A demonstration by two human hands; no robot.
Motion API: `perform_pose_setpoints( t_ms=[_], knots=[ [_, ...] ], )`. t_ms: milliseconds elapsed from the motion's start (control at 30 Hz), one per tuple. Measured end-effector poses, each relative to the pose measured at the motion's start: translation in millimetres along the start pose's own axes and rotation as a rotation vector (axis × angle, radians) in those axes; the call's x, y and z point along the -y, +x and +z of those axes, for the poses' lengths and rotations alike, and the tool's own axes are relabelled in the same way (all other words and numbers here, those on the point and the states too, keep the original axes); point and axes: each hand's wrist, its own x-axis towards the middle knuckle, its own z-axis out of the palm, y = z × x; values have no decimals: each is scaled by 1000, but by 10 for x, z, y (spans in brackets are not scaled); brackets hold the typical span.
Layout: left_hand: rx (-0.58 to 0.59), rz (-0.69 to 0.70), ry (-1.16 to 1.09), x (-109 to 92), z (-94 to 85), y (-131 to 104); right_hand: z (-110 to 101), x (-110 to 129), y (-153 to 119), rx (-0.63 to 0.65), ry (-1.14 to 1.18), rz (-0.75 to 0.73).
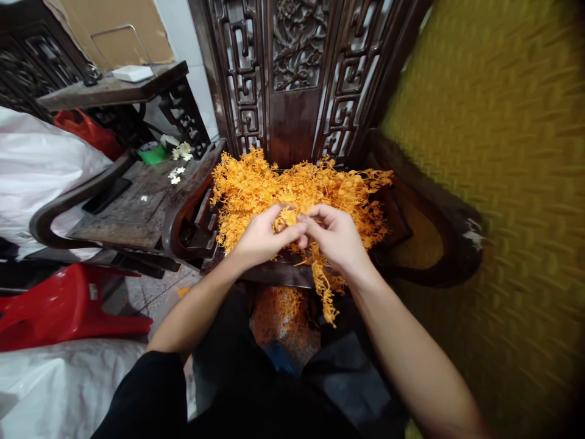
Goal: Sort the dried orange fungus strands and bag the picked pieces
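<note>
A large heap of orange plastic sprigs point(251, 183) covers the seat of a dark carved wooden chair point(292, 137). My left hand point(269, 235) and my right hand point(336, 235) meet over the front of the heap, fingertips close together. Both are closed in a pinch on an orange sprig point(287, 216) between them. One orange strand point(325, 292) hangs down below my right hand, past the seat's front edge. Where exactly each fingertip grips is partly hidden by the fingers.
To the left, a wooden side table point(132, 207) carries green tape point(152, 152), pale small pieces point(176, 174) and a dark phone point(107, 195). A red plastic stool point(68, 305) and white sacks point(55, 390) stand lower left. A yellow woven sheet point(503, 152) rises on the right.
</note>
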Motion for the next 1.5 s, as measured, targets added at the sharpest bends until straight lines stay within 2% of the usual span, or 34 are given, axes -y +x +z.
perform_pose_setpoints(
  t_ms=[100, 267, 400, 500, 533, 600, 667, 733, 867, 1067, 1333, 1433, 1500],
  knots=[
    [63, -18, -95, -32, 44, -8, 48, -32, 26, -54, 135, 20],
    [-112, -27, -226, -49, 110, 13, 126, -37, 48, -9, 386, 100],
    [-284, 31, -52, -18, 123, -26, 128, -25, 50, -8, 410, 113],
    [-427, 247, 173, 35, 115, -76, 120, -21, 49, -22, 401, 110],
    [-429, 322, 240, 53, 106, -86, 120, -17, 46, -25, 401, 113],
    [-352, 422, 340, 84, 81, -89, 123, -4, 37, -23, 415, 118],
    [-238, 447, 401, 99, 54, -78, 128, 12, 25, -10, 443, 117],
    [-184, 431, 437, 99, 39, -64, 134, 25, 14, 1, 467, 114],
    [-195, 398, 461, 73, 65, -61, 146, 10, 11, 11, 486, 115],
    [-179, 299, 341, 45, 127, -73, 159, -35, 26, -16, 484, 77],
    [-215, 417, 387, 103, 142, -46, 155, -45, 39, -9, 456, 54],
    [-177, 434, 432, 142, 164, -38, 162, -77, 29, -76, 369, 20],
    [-180, 477, 433, 149, 179, -25, 179, -95, 24, -145, 215, -28]
  ],
)
